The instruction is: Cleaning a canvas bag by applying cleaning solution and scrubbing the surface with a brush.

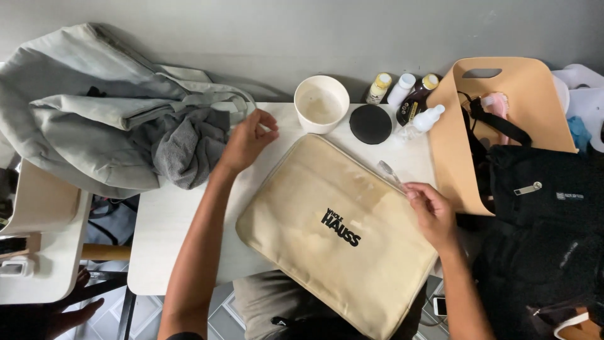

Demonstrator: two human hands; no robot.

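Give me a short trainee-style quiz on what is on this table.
1. True or false: the right hand holds a small clear brush over the beige padded fabric sleeve.
2. What stands nearest the round black pad: A the white round bowl, B the grey crumpled towel?
3. What does the left hand hold?

Key: 1 true; 2 A; 3 nothing that can be made out.

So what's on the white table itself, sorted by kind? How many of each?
Bottles: 5 (yellow-capped, white, dark with yellow cap, second dark one, mostly hidden, clear with white top)
Bowl: 1
Black round pad: 1
Beige pouch: 1
Clear brush, in the right hand: 1
Grey cloth: 1
Total: 10
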